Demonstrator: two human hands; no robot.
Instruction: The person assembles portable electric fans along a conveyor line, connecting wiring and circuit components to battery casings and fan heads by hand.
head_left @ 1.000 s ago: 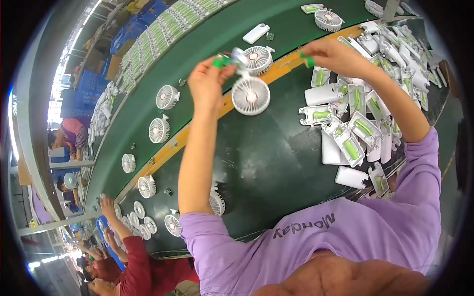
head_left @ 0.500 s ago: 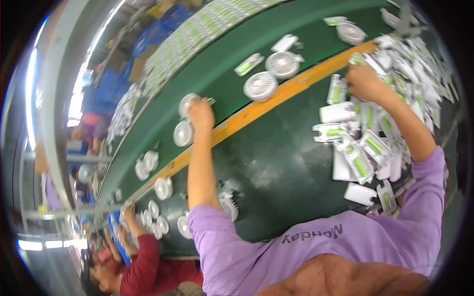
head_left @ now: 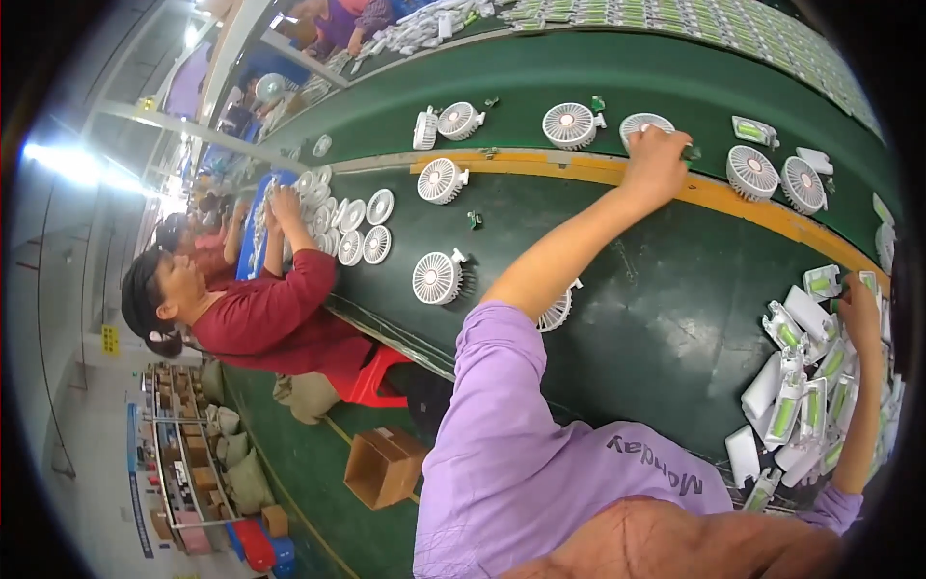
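My left hand (head_left: 658,166) reaches across the orange-yellow rail (head_left: 709,191) onto the green belt. Its fingers are closed on a round white fan head (head_left: 644,124), whose near edge they cover. A small green circuit board (head_left: 691,152) shows beside those fingers. At the right, my right hand (head_left: 860,311) is over a pile of white plastic casings (head_left: 812,410) with green strips, its fingers curled together. What they grip is hidden; one casing (head_left: 823,281) lies just left of the fingertips. More fan heads (head_left: 751,173) rest on the belt to the right of my left hand.
Other fan heads (head_left: 438,277) lie on the dark green table, one partly behind my left arm. A co-worker in a red top (head_left: 260,304) sits at the left by several white slotted discs (head_left: 378,206) and a blue tray (head_left: 258,224). A cardboard box (head_left: 384,468) stands on the floor.
The view has swung left, bringing more of the co-worker and floor into sight. My left hand stays at a fan head on the belt; my right hand remains at the casing pile.
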